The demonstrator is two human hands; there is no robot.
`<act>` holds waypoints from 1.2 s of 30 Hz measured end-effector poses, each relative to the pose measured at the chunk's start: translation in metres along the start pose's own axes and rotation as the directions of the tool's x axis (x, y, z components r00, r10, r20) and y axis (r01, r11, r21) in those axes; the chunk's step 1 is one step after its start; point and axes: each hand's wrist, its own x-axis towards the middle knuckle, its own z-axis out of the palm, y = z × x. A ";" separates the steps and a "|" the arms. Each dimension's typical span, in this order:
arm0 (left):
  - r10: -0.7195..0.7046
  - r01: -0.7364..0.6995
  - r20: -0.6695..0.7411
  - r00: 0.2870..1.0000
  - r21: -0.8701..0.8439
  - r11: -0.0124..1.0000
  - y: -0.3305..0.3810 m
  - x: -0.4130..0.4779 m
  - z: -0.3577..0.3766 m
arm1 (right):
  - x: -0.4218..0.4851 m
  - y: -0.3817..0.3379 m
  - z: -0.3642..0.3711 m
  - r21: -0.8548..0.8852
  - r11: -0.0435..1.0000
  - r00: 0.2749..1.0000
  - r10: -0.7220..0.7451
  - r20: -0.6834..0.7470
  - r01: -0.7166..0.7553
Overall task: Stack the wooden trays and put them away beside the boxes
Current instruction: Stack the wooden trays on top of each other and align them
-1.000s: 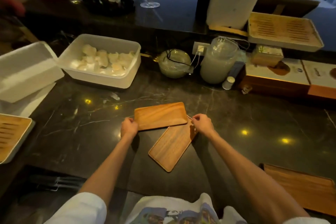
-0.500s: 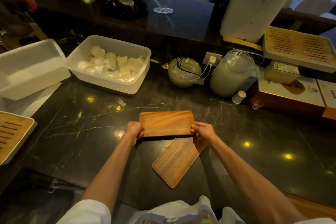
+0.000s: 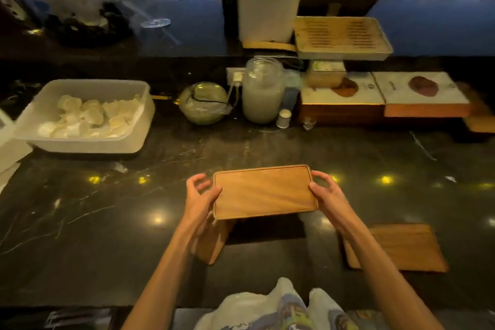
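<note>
A small wooden tray (image 3: 263,191) is held level above the dark marble counter (image 3: 107,222). My left hand (image 3: 199,197) grips its left end and my right hand (image 3: 325,193) grips its right end. Under my left forearm a second wooden tray (image 3: 211,242) lies on the counter, mostly hidden. A third, larger wooden tray (image 3: 401,248) lies flat at the lower right. The boxes (image 3: 380,99) with white lids stand at the back right.
A white tub (image 3: 88,139) of small white cups sits at the left. A glass bowl (image 3: 203,103), a frosted jar (image 3: 262,91) and a small white cup (image 3: 284,118) line the back wall. A slatted tray (image 3: 341,37) rests on the raised ledge.
Both hands lifted the top tray off the counter and carried it rightward. The view shifted right, so the larger tray at the lower right came back into sight.
</note>
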 end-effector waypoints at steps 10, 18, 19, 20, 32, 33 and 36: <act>-0.129 0.099 0.076 0.989 0.315 0.944 -0.085 -0.103 0.219 | -0.055 0.047 -0.235 -0.357 0.931 0.947 -0.052 -0.316 -0.068; -0.048 -0.041 0.119 0.992 0.647 0.761 -0.111 -0.129 0.315 | -0.058 0.083 -0.328 -0.603 0.763 0.889 -0.084 -0.449 -0.233; -0.036 -0.059 0.129 0.991 0.667 0.743 -0.115 -0.130 0.319 | -0.058 0.086 -0.331 -0.621 0.750 0.889 -0.098 -0.447 -0.230; -0.016 -0.081 0.134 0.991 0.687 0.722 -0.120 -0.130 0.321 | -0.057 0.088 -0.333 -0.640 0.735 0.890 -0.113 -0.443 -0.225; 0.042 -0.097 0.089 0.995 0.816 0.570 -0.131 -0.126 0.337 | -0.051 0.093 -0.332 -0.736 0.658 0.893 -0.220 -0.392 -0.161; 0.045 -0.095 0.084 0.995 0.819 0.565 -0.132 -0.126 0.337 | -0.051 0.094 -0.333 -0.726 0.668 0.892 -0.215 -0.397 -0.162; 0.062 -0.093 0.070 0.996 0.817 0.568 -0.132 -0.127 0.339 | -0.048 0.094 -0.336 -0.702 0.690 0.893 -0.190 -0.408 -0.174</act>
